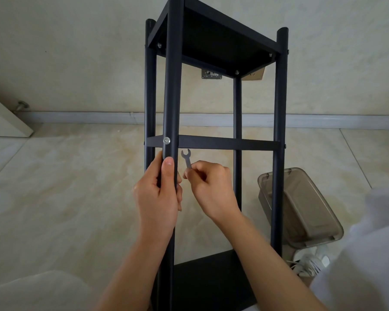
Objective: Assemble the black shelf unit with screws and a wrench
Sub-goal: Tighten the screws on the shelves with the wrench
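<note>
The shelf (211,142) stands upright on the floor by the wall. The left hand (160,191) grips its near post just below a screw (166,140). The right hand (211,187) pinches the small wrench (186,158) beside it; it may slip off the screw.

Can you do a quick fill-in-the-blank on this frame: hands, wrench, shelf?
1. The left hand grips a black ____ of the shelf unit.
2. The right hand pinches a small ____ by its handle.
3. The wrench has its open end pointing ____.
4. The screw sits ____ the left hand.

Missing: post; wrench; up; above
</note>
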